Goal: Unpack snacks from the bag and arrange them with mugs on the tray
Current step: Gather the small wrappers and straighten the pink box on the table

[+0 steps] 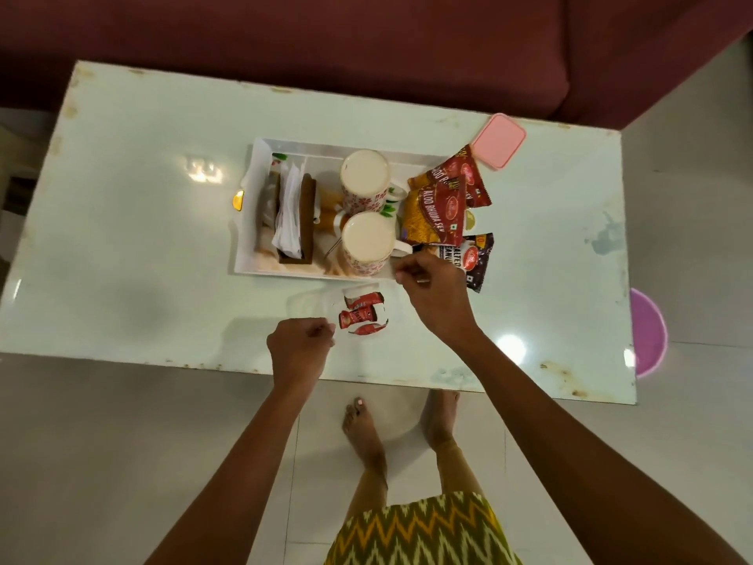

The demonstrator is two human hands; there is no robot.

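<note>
A white tray [260,157] sits mid-table. On it two floral mugs stand upside down, the far mug [364,177] and the near mug [366,242], beside a wooden napkin holder [291,216]. Red and yellow snack packets [438,205] overlap the tray's right end, and a dark peanut packet [478,256] lies below them. A clear plastic bag [362,314] with small red sachets lies in front of the tray. My left hand [299,344] pinches the bag's left edge. My right hand [432,295] has its fingers pinched together by the tray's front right corner, with nothing visible between them.
A pink lidded box [499,141] rests on the table behind the packets. A maroon sofa [366,42] runs along the far side. A purple basin [650,332] stands on the floor past the table's right edge. My bare feet are under the near edge.
</note>
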